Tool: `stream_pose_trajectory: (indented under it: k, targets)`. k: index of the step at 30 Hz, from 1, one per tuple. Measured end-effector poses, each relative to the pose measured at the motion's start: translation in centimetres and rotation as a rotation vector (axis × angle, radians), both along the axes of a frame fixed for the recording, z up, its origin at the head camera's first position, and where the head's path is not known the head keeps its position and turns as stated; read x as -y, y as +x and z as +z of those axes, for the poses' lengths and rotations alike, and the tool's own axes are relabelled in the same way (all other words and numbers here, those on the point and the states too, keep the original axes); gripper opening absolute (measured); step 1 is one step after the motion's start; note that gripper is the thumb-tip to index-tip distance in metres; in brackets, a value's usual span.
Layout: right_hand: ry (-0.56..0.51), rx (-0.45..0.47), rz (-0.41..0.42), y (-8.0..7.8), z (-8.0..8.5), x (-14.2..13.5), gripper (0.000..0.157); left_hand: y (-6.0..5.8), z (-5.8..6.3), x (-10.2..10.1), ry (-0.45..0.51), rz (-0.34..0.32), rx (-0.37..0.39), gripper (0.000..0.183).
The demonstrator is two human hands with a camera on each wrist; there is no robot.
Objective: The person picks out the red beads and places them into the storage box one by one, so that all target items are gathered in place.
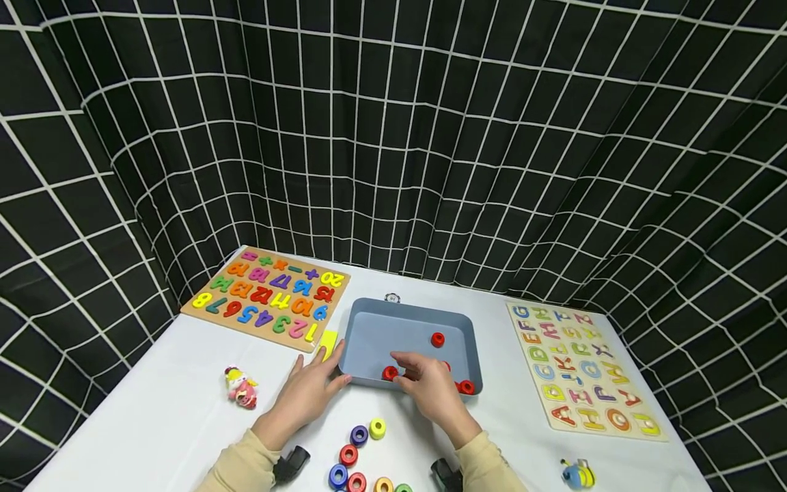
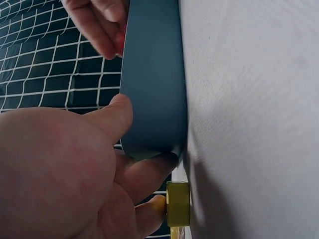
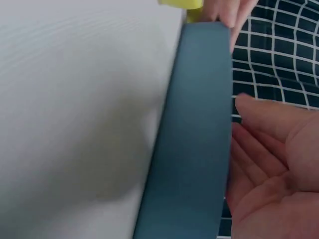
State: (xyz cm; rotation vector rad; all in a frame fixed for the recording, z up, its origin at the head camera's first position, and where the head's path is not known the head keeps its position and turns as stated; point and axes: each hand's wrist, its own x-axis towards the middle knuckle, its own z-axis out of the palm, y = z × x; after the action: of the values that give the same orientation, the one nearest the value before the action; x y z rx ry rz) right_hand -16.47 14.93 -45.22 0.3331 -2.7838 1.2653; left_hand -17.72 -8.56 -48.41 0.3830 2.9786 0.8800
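A shallow grey-blue tray (image 1: pixel 399 326) lies on the white table with several red ring-shaped beads in it. My left hand (image 1: pixel 310 393) holds the tray's near left corner, thumb on the front rim and forefinger along the left side. Beside its fingertips is a yellow block (image 1: pixel 328 344), also seen in the left wrist view. My right hand (image 1: pixel 435 393) reaches over the front rim into the tray, thumb and forefinger apart. A red bead (image 1: pixel 390 373) sits right by its fingertips; another red bead (image 1: pixel 438 339) lies farther back. The rim hides some of its fingers in the right wrist view.
A number puzzle board (image 1: pixel 264 297) lies at the back left, a letter puzzle board (image 1: pixel 581 369) at the right. Several coloured ring beads (image 1: pixel 348 455) lie in front of the tray. A pink figurine (image 1: pixel 241 388) and a blue-yellow toy (image 1: pixel 578 474) lie at the sides.
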Motion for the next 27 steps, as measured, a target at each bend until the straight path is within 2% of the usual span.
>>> stream_pose_trajectory:
  k: [4,9,12,16,19,21,24,27]
  targets:
    - [0.016,0.008,-0.015,0.1,-0.3,-0.1,0.04,0.0,0.0,-0.1,-0.006,-0.006,-0.002,0.069]
    - [-0.057,0.024,0.045,0.7,-0.1,0.2,0.032,-0.1,-0.1,-0.1,-0.021,-0.003,-0.019,0.068]
    - [-0.144,0.111,0.117,1.2,0.1,0.4,0.023,-0.1,0.0,-0.1,-0.022,-0.001,-0.026,0.068]
    - [-0.225,0.334,0.281,2.3,0.2,0.1,0.012,-0.1,0.0,-0.1,-0.017,-0.001,-0.032,0.068]
    - [-0.161,0.49,0.438,3.2,-0.1,0.0,0.008,-0.1,-0.1,0.0,-0.014,0.003,-0.033,0.068]
    - [-0.081,0.522,0.493,3.7,-0.3,0.2,0.006,-0.1,-0.1,0.1,-0.013,0.005,-0.03,0.068]
    - [0.031,0.467,0.5,4.0,-0.7,0.9,0.005,-0.2,-0.2,0.0,-0.019,0.002,-0.026,0.068]
    - [0.093,0.383,0.492,4.0,-0.9,1.9,0.014,-0.2,-0.1,0.0,-0.025,0.0,-0.026,0.068]
